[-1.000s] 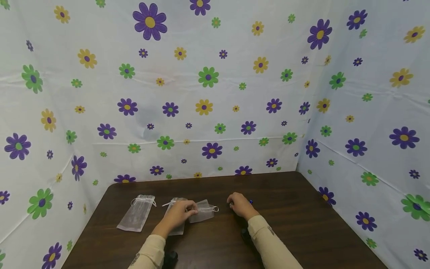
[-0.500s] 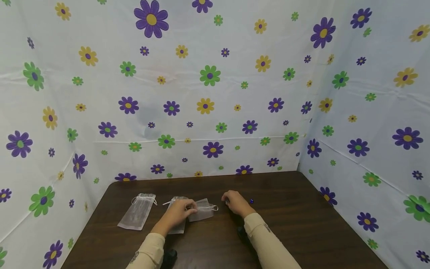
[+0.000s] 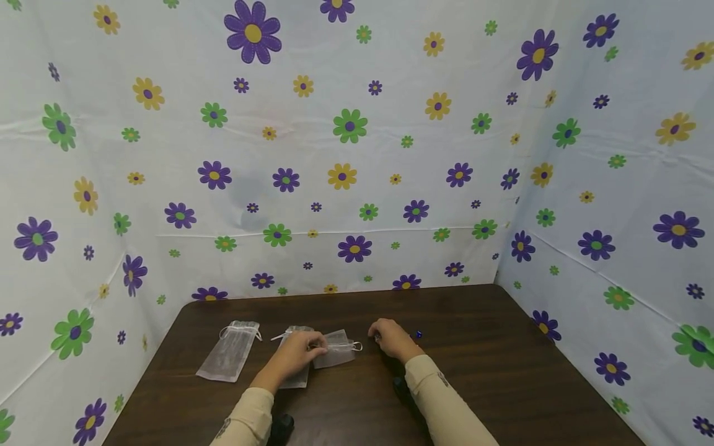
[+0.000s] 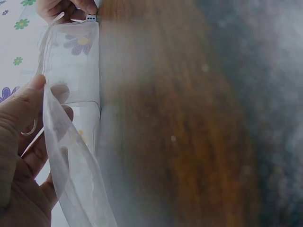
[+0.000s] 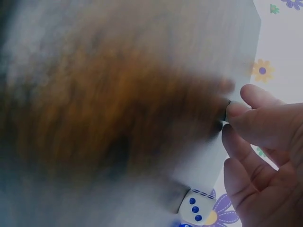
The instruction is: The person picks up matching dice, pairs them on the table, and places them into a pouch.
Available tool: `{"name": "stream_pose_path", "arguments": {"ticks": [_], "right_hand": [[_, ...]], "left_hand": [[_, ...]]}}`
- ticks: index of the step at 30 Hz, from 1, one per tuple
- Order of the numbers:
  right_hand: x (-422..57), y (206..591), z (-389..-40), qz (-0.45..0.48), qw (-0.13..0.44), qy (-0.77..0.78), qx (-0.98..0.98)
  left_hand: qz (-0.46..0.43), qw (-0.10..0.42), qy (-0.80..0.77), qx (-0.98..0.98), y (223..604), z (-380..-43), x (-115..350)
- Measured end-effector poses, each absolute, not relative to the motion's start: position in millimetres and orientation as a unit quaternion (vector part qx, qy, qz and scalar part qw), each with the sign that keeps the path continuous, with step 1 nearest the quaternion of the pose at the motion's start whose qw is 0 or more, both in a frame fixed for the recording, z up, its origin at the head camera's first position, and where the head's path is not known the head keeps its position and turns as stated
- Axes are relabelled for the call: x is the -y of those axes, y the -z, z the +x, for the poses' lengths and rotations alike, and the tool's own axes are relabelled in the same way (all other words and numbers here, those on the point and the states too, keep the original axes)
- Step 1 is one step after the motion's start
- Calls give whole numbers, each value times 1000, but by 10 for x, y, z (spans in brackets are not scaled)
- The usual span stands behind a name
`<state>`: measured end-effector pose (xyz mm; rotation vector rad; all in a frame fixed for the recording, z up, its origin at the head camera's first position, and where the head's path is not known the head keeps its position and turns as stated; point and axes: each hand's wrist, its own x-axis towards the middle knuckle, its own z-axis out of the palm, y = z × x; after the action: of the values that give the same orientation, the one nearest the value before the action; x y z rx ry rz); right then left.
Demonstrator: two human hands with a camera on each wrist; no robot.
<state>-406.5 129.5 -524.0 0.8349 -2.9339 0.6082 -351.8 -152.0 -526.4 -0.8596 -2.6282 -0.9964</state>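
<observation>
My left hand [image 3: 298,353] pinches a sheer white organza drawstring bag [image 3: 337,354] between thumb and fingers; its looped cord points right. A second organza bag [image 3: 295,379] lies partly hidden beneath that hand. To the right, my right hand [image 3: 393,339] is low over the table, thumb and fingertips together on a small die [image 4: 91,18], whose pips show in the left wrist view. Another white die with blue pips [image 5: 196,206] sits apart from the fingers in the right wrist view. A blue object [image 3: 419,334] lies just beyond the right hand.
A third organza bag [image 3: 229,352] lies flat at the left of the dark wooden table [image 3: 502,396]. White cloth [image 3: 357,155] printed with flowers hangs along the back and both sides.
My right hand has shifted slightly left, away from the blue object, which shows more fully. The left hand keeps its pinch on the bag.
</observation>
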Motion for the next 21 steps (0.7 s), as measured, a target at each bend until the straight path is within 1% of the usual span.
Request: {"name": "stream_pose_path", "arguments": {"ticks": [13,21], "right_hand": [[-1317,5251,-4063,262,12,-189,946],[-1359,5168,-4043,251,16,-220,942]], "left_hand": [[-284,99,338,892,5268,-3508,1508],[-286,103,345,888,5283,-3511,1494]]}}
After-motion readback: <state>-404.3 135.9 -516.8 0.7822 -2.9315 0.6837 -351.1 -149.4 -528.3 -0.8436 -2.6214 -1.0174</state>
